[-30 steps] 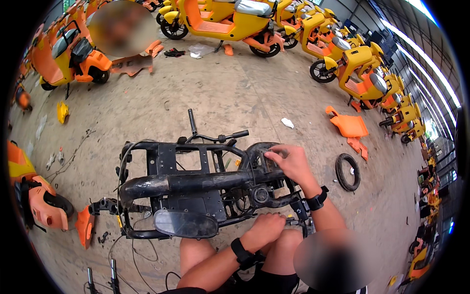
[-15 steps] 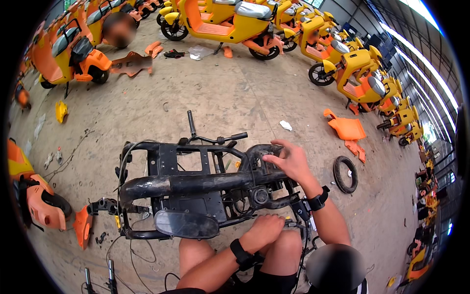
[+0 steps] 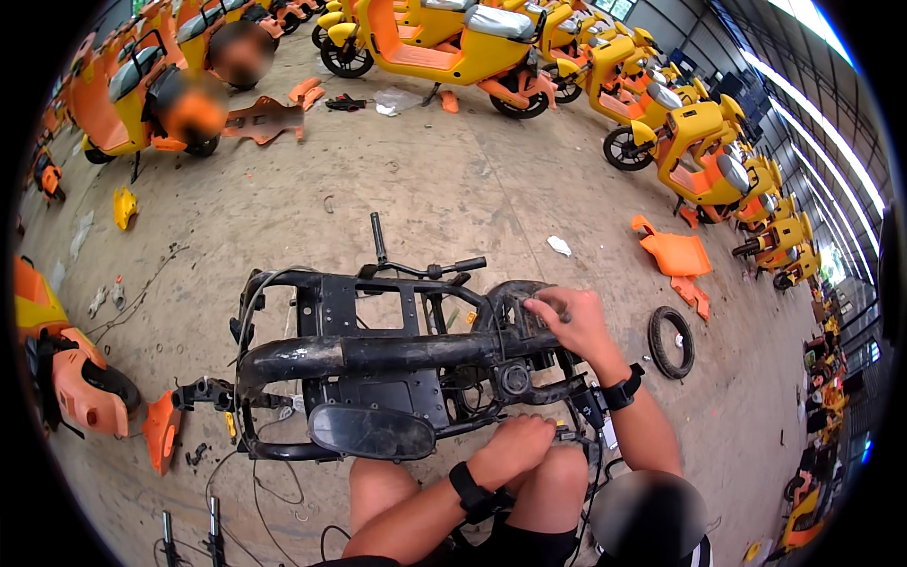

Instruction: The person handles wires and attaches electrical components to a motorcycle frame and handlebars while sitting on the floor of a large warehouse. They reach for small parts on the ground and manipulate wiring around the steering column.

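Note:
A black scooter frame (image 3: 406, 354) lies on the concrete floor in front of my knees, its handlebar (image 3: 430, 269) on the far side. At the frame's right end, my right hand (image 3: 572, 321) has its fingers curled inward over the metal. A small dark piece shows by those fingers, too small to name. My left hand (image 3: 518, 444) rests by my right knee, close to the frame's near edge. Its fingers are closed, and whatever is in them is hidden. A dark glossy oval part (image 3: 373, 433) sits at the frame's near side.
A tyre (image 3: 671, 342) and an orange body panel (image 3: 675, 253) lie to the right. Loose cables (image 3: 260, 491) and an orange piece (image 3: 162, 435) lie at the left. Several yellow and orange scooters (image 3: 453, 42) stand further off, and another (image 3: 90, 378) is at the near left.
My right hand has gone from spread fingers to curled ones and dropped slightly toward the frame. My left hand keeps its closed pose. The whole view has shifted a little.

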Available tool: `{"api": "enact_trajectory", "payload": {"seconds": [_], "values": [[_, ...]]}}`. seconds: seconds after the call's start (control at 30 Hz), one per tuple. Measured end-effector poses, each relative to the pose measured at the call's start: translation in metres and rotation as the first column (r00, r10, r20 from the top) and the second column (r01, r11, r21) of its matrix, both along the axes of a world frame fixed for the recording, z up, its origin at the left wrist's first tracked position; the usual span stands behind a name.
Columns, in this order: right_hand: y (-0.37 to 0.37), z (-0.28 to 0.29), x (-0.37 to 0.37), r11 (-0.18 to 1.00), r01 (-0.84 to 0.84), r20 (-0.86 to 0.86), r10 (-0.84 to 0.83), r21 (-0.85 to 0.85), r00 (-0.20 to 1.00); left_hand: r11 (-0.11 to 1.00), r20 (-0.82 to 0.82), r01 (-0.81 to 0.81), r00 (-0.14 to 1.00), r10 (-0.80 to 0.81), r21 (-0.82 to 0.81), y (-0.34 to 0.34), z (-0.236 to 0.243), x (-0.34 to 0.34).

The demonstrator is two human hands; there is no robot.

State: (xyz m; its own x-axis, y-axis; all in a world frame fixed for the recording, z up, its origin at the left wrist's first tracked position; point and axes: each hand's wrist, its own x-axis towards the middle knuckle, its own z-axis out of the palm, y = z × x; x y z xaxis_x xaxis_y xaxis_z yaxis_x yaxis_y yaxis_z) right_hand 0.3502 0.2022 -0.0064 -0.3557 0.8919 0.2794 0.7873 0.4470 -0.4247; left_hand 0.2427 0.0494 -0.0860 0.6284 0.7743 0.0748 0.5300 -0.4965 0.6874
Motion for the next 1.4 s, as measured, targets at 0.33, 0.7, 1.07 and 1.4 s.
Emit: {"api": "enact_trajectory", "payload": {"seconds": [0.33,0.7,1.07,1.4], "values": [[-0.004,0.009,-0.006,0.996,0.089,0.012,-0.089,-0.012,0.996,1.000,-0.034,0.022,0.999,-0.022,-0.004,0.001,-0.004,0.001],[-0.002,0.006,-0.004,0.999,0.047,0.016,-0.047,0.008,0.999,1.000,-0.006,-0.003,1.000,0.003,0.016,0.000,-0.007,0.002],[-0.003,0.008,-0.002,0.998,0.037,-0.021,-0.038,-0.048,0.999,0.999,0.005,0.003,1.000,-0.003,-0.035,0.002,-0.006,0.001],[-0.003,0.004,0.003,0.996,-0.079,-0.126,0.072,-0.050,0.989,1.000,-0.005,0.006,1.000,-0.006,-0.014,0.001,-0.007,0.004]]}}
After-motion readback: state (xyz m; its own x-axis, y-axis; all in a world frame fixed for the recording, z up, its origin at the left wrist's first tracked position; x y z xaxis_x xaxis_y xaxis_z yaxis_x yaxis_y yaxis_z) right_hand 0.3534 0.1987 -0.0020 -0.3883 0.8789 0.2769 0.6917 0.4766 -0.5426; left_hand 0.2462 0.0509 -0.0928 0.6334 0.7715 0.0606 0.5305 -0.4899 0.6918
